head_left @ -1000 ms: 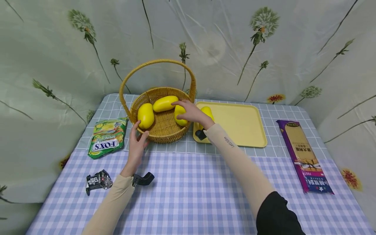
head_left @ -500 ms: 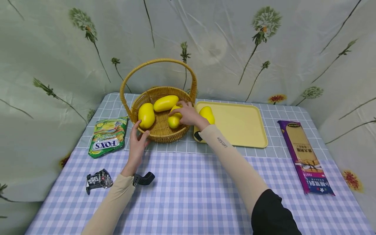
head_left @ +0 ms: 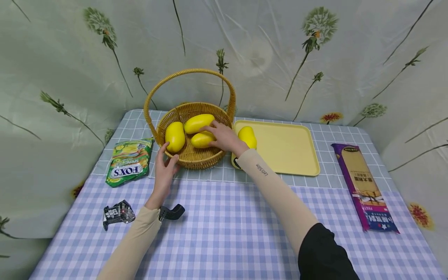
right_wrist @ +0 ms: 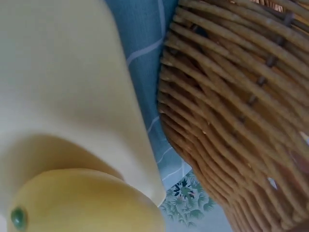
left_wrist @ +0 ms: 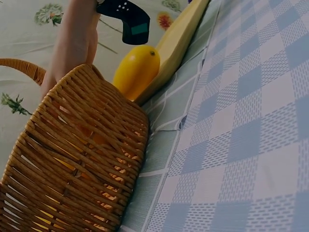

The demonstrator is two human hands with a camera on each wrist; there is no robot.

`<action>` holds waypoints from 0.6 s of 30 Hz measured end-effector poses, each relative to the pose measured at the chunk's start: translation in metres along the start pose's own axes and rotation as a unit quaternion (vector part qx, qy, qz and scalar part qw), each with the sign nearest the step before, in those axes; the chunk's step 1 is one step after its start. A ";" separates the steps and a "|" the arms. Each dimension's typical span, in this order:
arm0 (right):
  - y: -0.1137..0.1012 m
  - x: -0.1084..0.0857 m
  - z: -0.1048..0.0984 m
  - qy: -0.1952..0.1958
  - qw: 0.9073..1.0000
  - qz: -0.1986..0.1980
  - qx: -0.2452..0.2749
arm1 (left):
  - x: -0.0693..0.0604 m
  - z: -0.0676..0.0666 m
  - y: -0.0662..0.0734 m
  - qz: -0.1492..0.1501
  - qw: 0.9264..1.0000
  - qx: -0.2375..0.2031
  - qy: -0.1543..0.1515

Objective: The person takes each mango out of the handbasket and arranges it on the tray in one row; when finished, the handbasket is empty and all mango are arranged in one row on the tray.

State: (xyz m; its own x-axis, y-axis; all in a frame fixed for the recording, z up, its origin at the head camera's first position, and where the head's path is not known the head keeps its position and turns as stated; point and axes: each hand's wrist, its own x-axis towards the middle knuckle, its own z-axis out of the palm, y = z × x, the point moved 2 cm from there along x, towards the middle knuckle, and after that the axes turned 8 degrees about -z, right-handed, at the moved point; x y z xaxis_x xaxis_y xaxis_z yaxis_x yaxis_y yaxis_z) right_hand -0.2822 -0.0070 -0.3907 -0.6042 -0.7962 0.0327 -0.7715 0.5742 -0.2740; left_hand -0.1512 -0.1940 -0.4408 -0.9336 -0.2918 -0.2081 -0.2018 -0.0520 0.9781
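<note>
At the near left rim of the wicker basket (head_left: 199,161), my left hand (head_left: 163,171) grips the edge between thumb and fingers. My right hand (head_left: 225,137) reaches over the basket's right side and holds a yellow mango (head_left: 202,140) by its right end, low inside. Two more mangoes lie in there: one mango (head_left: 175,137) at the left, another mango (head_left: 198,123) at the back. On the yellow tray (head_left: 287,149) a further mango (right_wrist: 87,203) rests near the basket. The left wrist view shows the basket's woven wall (left_wrist: 87,145); the left fingers are out of sight there.
A green Fox's bag (head_left: 129,162) lies left of the basket, with a small black wrapper (head_left: 118,214) nearer me. A purple pasta pack (head_left: 364,186) lies at the right. The basket's tall handle (head_left: 190,72) arches over it, and a patterned curtain hangs behind the table.
The mango under my right hand has turned from lying along the basket's right wall to pointing left, and has shifted left. My left hand has stayed on the rim.
</note>
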 end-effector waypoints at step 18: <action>0.003 -0.011 -0.014 0.113 0.937 -0.071 0.323 | -0.001 -0.001 -0.001 0.011 1.000 -0.001 -0.005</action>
State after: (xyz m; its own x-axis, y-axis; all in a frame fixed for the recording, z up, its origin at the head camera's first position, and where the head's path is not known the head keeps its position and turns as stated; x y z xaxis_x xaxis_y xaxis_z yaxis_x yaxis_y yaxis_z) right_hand -0.2806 0.0063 -0.3785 -0.5881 -0.7526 0.2963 -0.6093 0.1713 -0.7742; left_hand -0.1503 -0.1944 -0.4415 -0.9406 -0.2840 -0.1861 -0.1798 -0.0482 0.9825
